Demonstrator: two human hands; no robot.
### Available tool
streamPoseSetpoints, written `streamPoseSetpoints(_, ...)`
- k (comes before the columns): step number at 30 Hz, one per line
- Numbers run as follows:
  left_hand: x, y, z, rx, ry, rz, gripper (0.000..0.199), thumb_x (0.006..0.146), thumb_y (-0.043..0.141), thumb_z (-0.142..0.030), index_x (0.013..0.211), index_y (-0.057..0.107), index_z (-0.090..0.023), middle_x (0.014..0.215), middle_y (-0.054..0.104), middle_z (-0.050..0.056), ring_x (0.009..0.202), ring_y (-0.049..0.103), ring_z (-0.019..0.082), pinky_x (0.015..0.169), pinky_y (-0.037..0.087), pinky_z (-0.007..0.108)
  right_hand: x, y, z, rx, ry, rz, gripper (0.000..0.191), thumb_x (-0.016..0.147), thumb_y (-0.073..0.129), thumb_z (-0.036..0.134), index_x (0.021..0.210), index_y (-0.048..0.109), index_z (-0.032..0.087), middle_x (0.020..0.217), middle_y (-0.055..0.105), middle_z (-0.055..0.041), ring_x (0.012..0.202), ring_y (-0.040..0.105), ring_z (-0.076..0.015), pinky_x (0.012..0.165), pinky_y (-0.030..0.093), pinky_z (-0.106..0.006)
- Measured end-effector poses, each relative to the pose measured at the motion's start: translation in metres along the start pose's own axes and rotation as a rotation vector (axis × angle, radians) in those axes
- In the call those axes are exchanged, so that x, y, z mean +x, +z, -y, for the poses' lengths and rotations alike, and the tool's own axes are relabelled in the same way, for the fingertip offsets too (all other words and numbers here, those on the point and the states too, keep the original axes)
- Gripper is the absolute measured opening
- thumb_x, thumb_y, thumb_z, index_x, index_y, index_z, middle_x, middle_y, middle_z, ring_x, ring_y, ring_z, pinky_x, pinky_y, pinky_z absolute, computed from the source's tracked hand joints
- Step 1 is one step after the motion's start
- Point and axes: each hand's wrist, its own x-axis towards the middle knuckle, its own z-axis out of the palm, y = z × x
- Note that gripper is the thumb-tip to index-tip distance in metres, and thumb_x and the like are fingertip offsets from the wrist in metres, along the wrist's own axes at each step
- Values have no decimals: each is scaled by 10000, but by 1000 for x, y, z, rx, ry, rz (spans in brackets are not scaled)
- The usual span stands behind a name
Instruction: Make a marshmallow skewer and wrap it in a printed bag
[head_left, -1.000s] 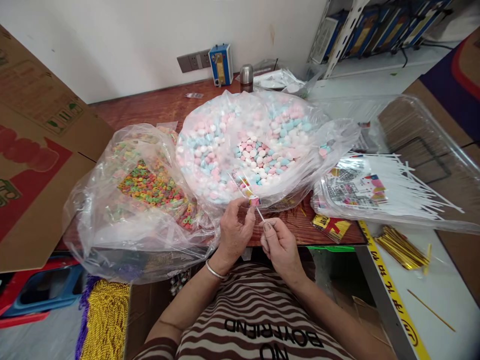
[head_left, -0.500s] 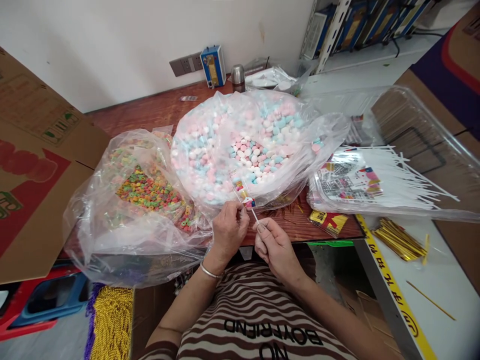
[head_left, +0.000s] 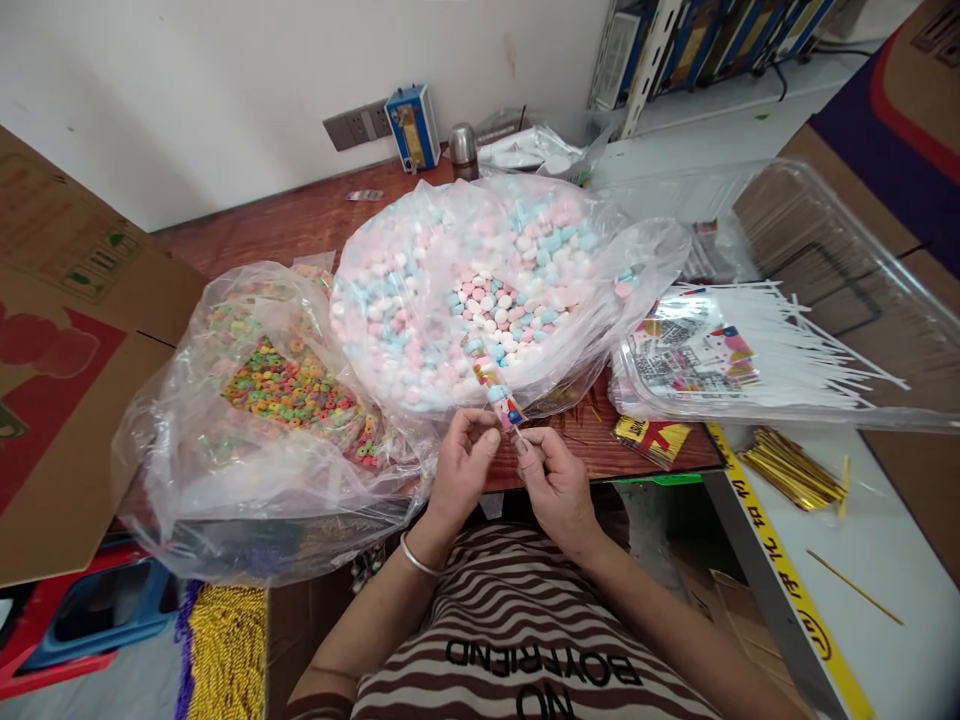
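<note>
The right hand is clamped, thumb against finger, on a white stick. The left hand has its fingers curled beside the stick; whether it grips cannot be determined. The printed packet extends from the stick's far end, overlapping in view a large bag of pastel sweets. A bag of coloured rings lies to the left on the surface. Beyond stands a metal-capped flask.

Soft, even light — glints on plastic bags, edges stretched.
</note>
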Motion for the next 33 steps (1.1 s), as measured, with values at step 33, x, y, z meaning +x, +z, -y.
streamPoseSetpoints(33,7,3,-12,-750,-531,-66,395,526,990,-282,807,757,-133,803,713,13,711,611,94,703,511,222,-8,0,-28,-590,-556,8,436,1024,406,156,1432,560,149,756,728,-69,601,619,-173,669,500,-349)
